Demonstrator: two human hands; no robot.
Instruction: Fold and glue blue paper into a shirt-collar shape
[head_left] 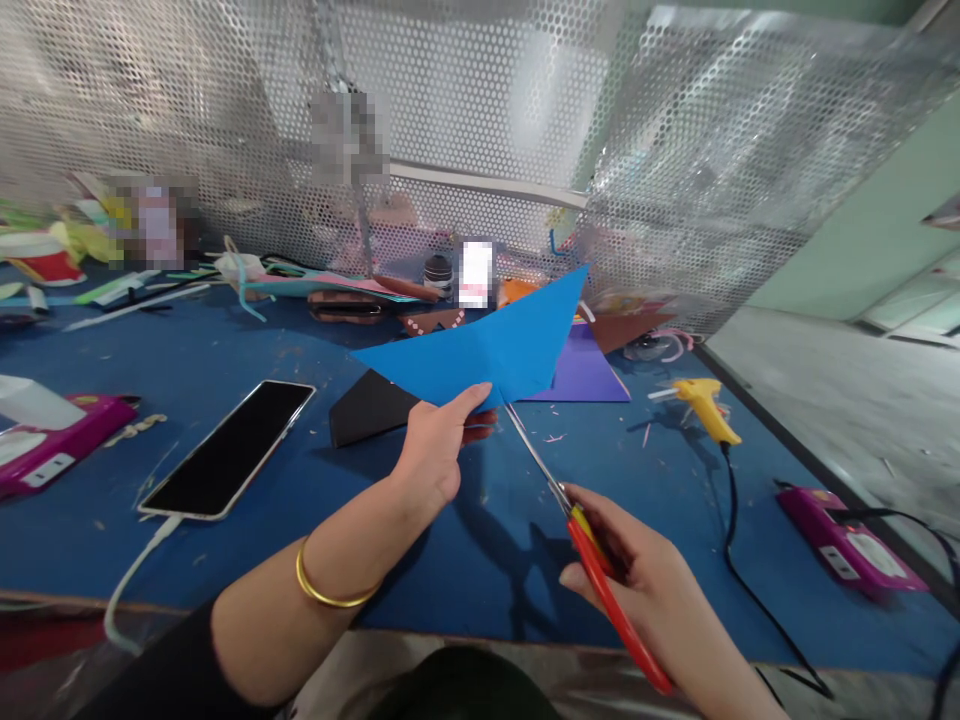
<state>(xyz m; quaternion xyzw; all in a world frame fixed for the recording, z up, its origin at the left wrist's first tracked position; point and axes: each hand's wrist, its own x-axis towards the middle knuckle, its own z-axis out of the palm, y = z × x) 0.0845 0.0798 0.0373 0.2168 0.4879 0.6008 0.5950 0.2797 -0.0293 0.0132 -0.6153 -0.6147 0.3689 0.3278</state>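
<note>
A piece of bright blue paper point(480, 350) is raised over the table, cut with slanted edges and a pointed upper right corner. My left hand point(442, 440) pinches its lower edge, thumb on the near face and fingers behind. In my right hand point(637, 560) are red-and-yellow-handled scissors point(592, 555), their blades pointing up and left. The blade tips meet the paper's lower edge, just right of my left thumb. Behind the blue paper lie a black piece of paper point(367, 415) and a purple sheet point(581, 370), both partly hidden.
A phone point(232, 450) with a white cable lies at left. A yellow glue gun point(706, 405) rests at right, its cord trailing forward. Magenta power strips point(851, 545) sit on both sides. Craft scraps line the back, below a perforated metal screen point(480, 100).
</note>
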